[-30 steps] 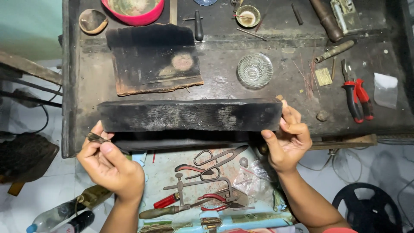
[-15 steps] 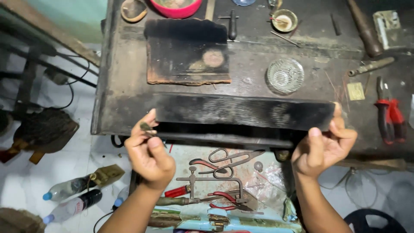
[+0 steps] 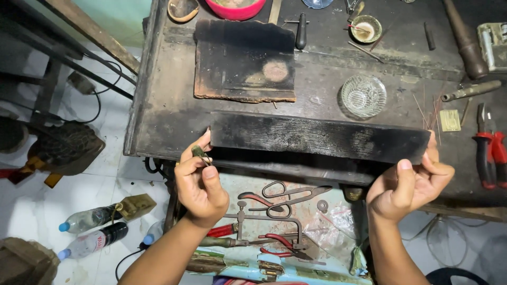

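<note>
A long charred black wooden plank [image 3: 317, 136] lies across the front of the dark workbench [image 3: 158, 116]. My left hand [image 3: 198, 182] touches the plank's left end while pinching a small dark metal piece [image 3: 199, 153] between thumb and finger. My right hand [image 3: 409, 182] grips the plank's right end, thumb on its front face.
A burnt square board [image 3: 245, 60], a glass dish [image 3: 363, 95], red-handled pliers [image 3: 488, 148], a small bowl [image 3: 366, 28] and a pink bowl [image 3: 236, 8] are on the bench. An open drawer below holds scissors [image 3: 285, 192] and pliers. Bottles [image 3: 90, 229] lie on the floor at left.
The view has shifted so the bench sits further right and looks closer. Both hands stay at the plank's ends; the plank has tilted slightly, right end lower.
</note>
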